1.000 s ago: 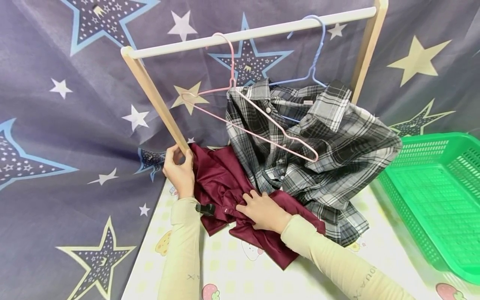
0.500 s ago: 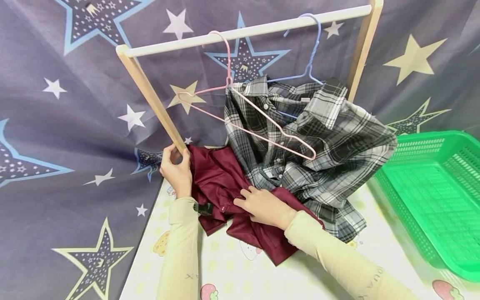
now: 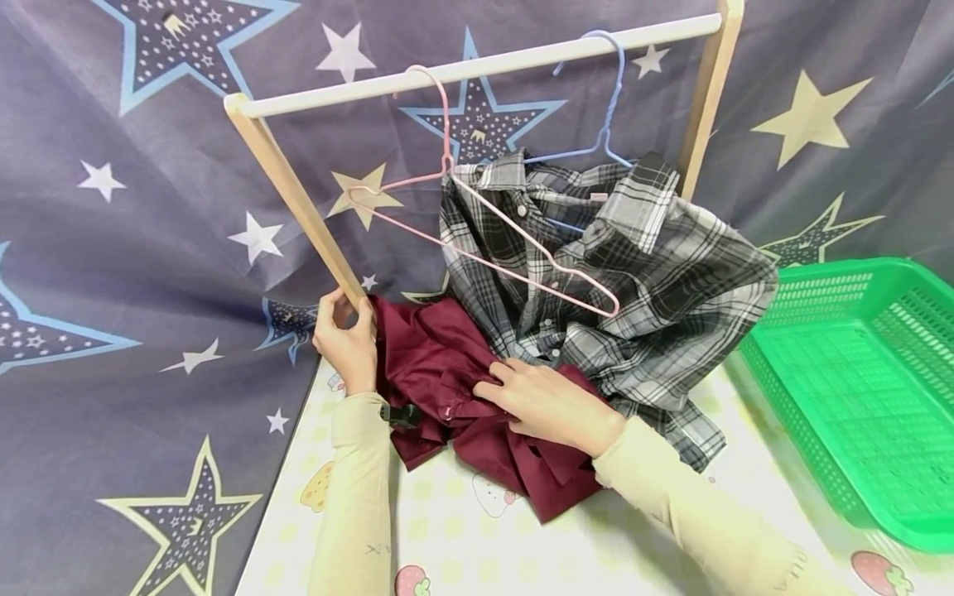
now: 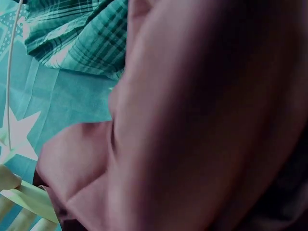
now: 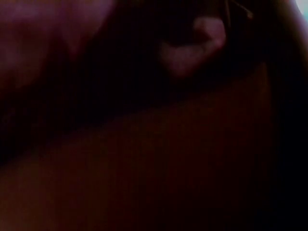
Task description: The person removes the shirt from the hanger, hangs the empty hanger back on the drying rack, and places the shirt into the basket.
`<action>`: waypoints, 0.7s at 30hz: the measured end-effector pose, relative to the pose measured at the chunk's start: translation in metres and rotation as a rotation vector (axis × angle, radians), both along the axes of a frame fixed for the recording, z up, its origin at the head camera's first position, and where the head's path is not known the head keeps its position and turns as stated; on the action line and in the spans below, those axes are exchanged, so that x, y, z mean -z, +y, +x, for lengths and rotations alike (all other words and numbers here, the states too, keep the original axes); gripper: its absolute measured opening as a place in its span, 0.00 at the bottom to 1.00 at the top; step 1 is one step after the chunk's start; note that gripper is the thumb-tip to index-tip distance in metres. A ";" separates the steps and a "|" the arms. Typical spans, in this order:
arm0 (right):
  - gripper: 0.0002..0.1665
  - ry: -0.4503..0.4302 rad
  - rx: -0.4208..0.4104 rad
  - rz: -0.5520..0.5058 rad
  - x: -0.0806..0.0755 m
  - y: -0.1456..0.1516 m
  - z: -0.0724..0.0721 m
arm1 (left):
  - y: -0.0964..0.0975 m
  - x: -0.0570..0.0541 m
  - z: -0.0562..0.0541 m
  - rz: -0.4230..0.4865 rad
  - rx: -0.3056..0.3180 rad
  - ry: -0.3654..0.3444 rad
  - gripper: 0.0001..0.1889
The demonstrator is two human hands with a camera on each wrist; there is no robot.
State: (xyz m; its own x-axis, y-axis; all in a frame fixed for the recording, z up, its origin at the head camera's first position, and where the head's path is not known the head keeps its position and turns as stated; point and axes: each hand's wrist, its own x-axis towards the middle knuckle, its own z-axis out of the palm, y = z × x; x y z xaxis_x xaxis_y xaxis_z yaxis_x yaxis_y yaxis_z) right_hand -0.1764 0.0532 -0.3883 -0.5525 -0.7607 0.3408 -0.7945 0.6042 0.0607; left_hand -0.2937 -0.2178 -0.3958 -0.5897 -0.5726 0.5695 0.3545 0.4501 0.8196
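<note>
In the head view, my left hand [image 3: 350, 339] grips the lower part of the clothes rack's left wooden post [image 3: 298, 203]. The left wrist view shows its fingers [image 4: 9, 177] around the pale post [image 4: 33, 199]. A crumpled maroon shirt [image 3: 428, 348] lies beside that hand and across the table. My right hand [image 3: 547, 401] lies over the shirt, its fingers curled into the fabric near the middle. Its fingertips are partly hidden in folds. In the right wrist view, a finger [image 5: 192, 50] shows in deep shadow against dark cloth.
A pink hanger [image 3: 447, 157] hangs bare from the rack's white bar [image 3: 492, 64]. To its right, a black-and-white plaid shirt [image 3: 633, 273] hangs on a blue hanger [image 3: 614, 103]. A green basket [image 3: 857, 397] stands at the right on the patterned tablecloth [image 3: 477, 555].
My right hand has shifted slightly right across the maroon shirt, bunching its right part leftward and exposing more plaid cloth. The left hand stays on the post. The head view has shifted slightly.
</note>
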 end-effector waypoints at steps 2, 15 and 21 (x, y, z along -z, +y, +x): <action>0.31 0.013 0.004 -0.012 -0.005 0.004 0.002 | -0.001 0.000 -0.001 0.009 0.002 0.004 0.11; 0.34 0.089 -0.032 -0.125 -0.041 0.018 0.020 | -0.001 0.001 0.000 -0.004 -0.007 -0.002 0.11; 0.33 0.039 -0.039 -0.164 -0.053 0.023 0.031 | 0.000 0.000 0.001 -0.013 -0.014 -0.008 0.11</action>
